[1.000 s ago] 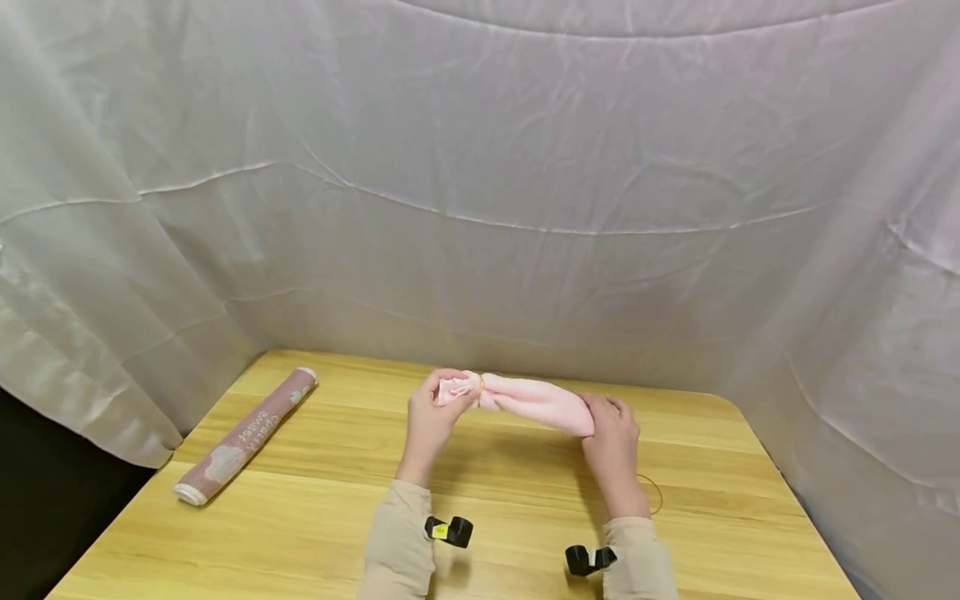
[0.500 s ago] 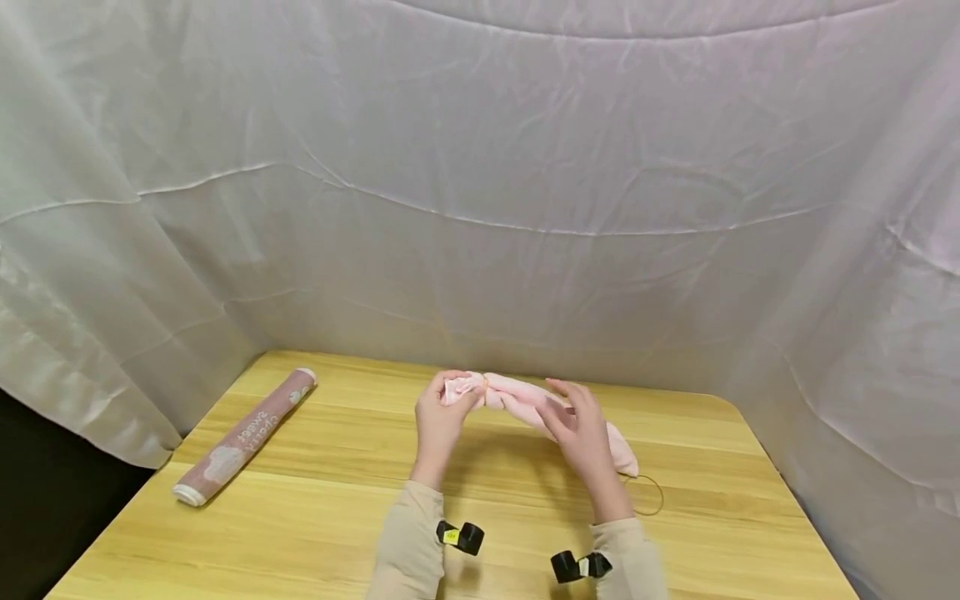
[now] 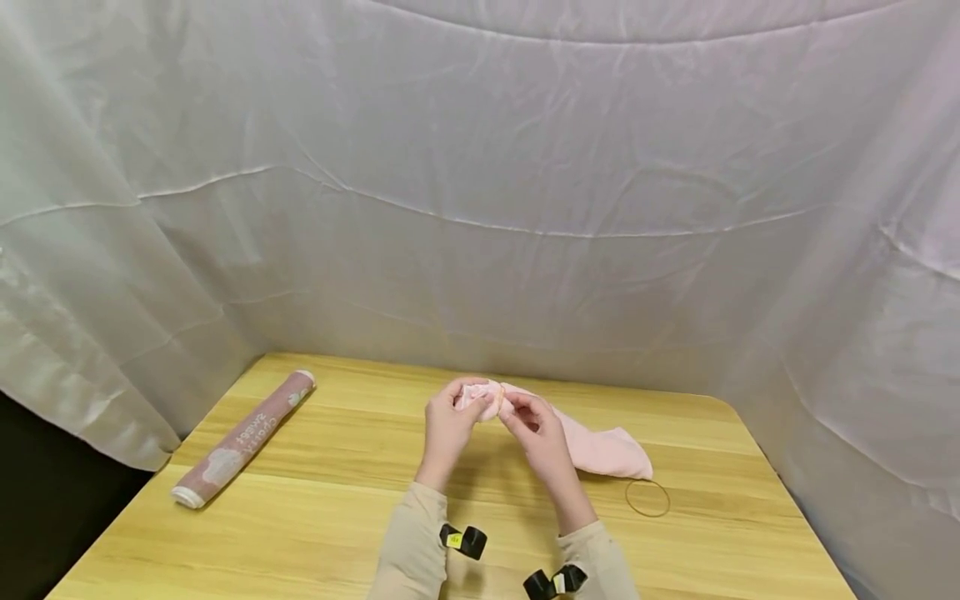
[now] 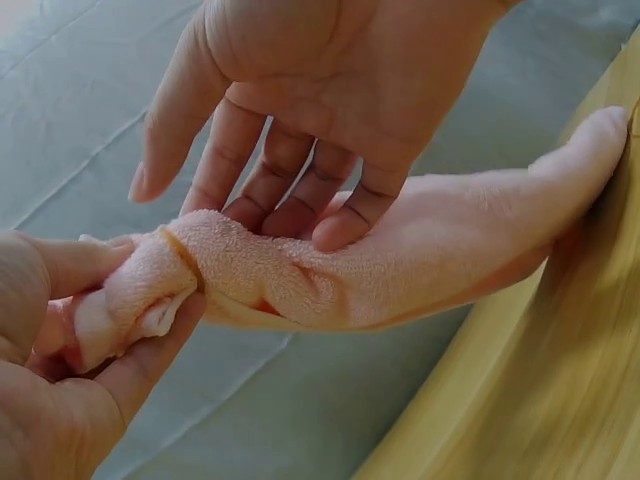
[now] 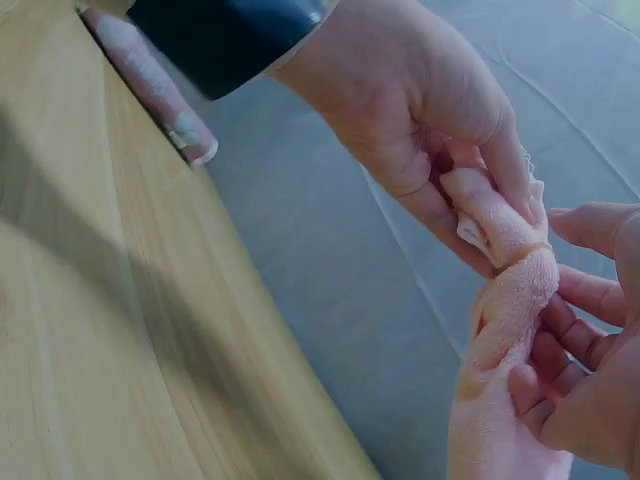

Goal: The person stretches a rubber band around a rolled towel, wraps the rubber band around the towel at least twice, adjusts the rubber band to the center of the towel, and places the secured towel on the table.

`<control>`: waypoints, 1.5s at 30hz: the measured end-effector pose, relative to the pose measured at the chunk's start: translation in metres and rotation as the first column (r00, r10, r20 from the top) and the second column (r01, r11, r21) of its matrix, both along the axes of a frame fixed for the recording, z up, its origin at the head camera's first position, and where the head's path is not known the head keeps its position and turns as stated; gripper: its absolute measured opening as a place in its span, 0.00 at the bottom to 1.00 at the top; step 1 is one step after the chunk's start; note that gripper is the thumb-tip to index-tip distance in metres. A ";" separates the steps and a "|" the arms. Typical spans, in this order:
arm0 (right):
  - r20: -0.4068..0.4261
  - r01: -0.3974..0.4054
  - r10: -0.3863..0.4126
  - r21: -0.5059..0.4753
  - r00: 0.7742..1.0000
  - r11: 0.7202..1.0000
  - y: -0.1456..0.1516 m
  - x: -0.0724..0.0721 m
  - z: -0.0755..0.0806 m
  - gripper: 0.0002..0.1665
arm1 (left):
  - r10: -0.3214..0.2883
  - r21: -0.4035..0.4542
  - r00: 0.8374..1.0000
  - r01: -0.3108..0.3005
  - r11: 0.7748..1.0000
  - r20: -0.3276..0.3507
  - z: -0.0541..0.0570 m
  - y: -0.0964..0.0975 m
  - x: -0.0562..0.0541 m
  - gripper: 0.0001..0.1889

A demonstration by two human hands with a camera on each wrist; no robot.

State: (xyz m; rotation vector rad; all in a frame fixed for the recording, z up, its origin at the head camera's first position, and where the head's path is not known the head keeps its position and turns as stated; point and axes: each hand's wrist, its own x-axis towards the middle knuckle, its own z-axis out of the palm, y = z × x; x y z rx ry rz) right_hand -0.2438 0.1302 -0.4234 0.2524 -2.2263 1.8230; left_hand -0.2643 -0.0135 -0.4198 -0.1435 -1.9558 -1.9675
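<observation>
A rolled pink towel slants across the space before me, its far-right end drooping to the table. Near its left end a tan rubber band cinches the cloth. My left hand grips the short bunched end just beyond the band, thumb and fingers round it. My right hand is beside the band; in the left wrist view its loosely bent fingers touch the towel's side while the thumb stands apart from the cloth. A second rubber band lies loose on the table by the towel's drooping end.
Another rolled towel, dusky pink with white lettering, lies slantwise at the table's left side. The wooden table ends against a pale hanging curtain at the back. Black wrist cameras sit on both forearms.
My right hand has let go of the towel's right end and moved left along it to the band. That end has sunk to the table. My left hand keeps its grip, shifting slightly right.
</observation>
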 end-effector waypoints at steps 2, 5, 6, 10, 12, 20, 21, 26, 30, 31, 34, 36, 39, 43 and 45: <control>0.041 -0.015 0.016 -0.043 0.999 0.999 0.001 -0.002 -0.001 0.19 | -0.023 -0.006 1.000 0.023 1.000 -0.003 -0.001 0.000 0.000 0.10; 0.088 -0.057 0.071 -0.145 0.994 0.988 0.003 -0.003 -0.001 0.20 | -0.057 -0.002 0.998 0.057 0.998 -0.002 -0.002 0.001 0.000 0.10; 0.106 -0.070 0.090 -0.180 0.990 0.981 0.004 -0.003 -0.001 0.21 | -0.064 -0.002 0.998 0.064 0.998 -0.001 -0.002 0.001 0.000 0.10; 0.184 -0.111 0.176 -0.317 0.967 0.942 0.006 -0.003 0.000 0.20 | -0.073 -0.007 0.997 0.073 0.997 0.014 -0.003 0.003 0.000 0.11; 0.219 -0.146 0.259 -0.429 0.941 0.892 0.009 -0.004 0.000 0.16 | -0.072 -0.018 0.997 0.072 0.997 0.021 -0.001 0.004 0.001 0.11; 0.186 -0.228 0.684 -0.854 0.706 0.468 0.026 -0.005 -0.002 0.15 | -0.086 -0.054 0.996 0.086 0.995 0.007 0.024 0.005 0.019 0.10; 0.186 -0.211 0.699 -0.873 0.691 0.440 0.027 -0.005 -0.001 0.15 | -0.085 -0.055 0.996 0.085 0.995 0.005 0.026 0.005 0.021 0.10; 0.270 -0.140 0.637 -0.844 0.722 0.517 0.024 -0.007 -0.001 0.15 | -0.087 -0.056 0.996 0.087 0.995 -0.006 0.028 0.005 0.023 0.10; 0.315 -0.078 0.403 -0.698 0.859 0.712 0.014 -0.009 -0.003 0.18 | -0.106 -0.069 0.994 0.105 0.992 0.000 0.013 0.004 0.010 0.09; 0.310 -0.048 0.329 -0.659 0.892 0.750 0.012 -0.009 -0.004 0.18 | -0.120 -0.080 0.993 0.120 0.990 0.000 0.009 0.003 0.007 0.09; 0.292 0.093 0.098 -0.575 0.951 0.813 0.008 -0.008 -0.004 0.16 | -0.187 -0.156 0.982 0.182 0.971 -0.013 0.000 0.000 0.001 0.09; 0.272 0.173 -0.026 -0.534 0.962 0.827 0.007 -0.008 -0.004 0.15 | -0.246 -0.245 0.969 0.233 0.941 -0.024 0.001 -0.002 0.003 0.09; 0.257 0.253 -0.138 -0.496 0.956 0.830 0.008 -0.008 -0.006 0.14 | -0.363 -0.347 0.932 0.336 0.876 -0.014 0.004 -0.005 0.008 0.09; 0.311 0.306 -0.163 -0.492 0.936 0.815 0.011 -0.010 -0.010 0.13 | -0.496 -0.412 0.867 0.467 0.782 0.041 0.009 -0.006 0.013 0.09; 0.338 0.325 -0.169 -0.485 0.926 0.812 0.013 -0.012 -0.012 0.14 | -0.494 -0.419 0.868 0.468 0.779 0.051 0.010 -0.006 0.013 0.09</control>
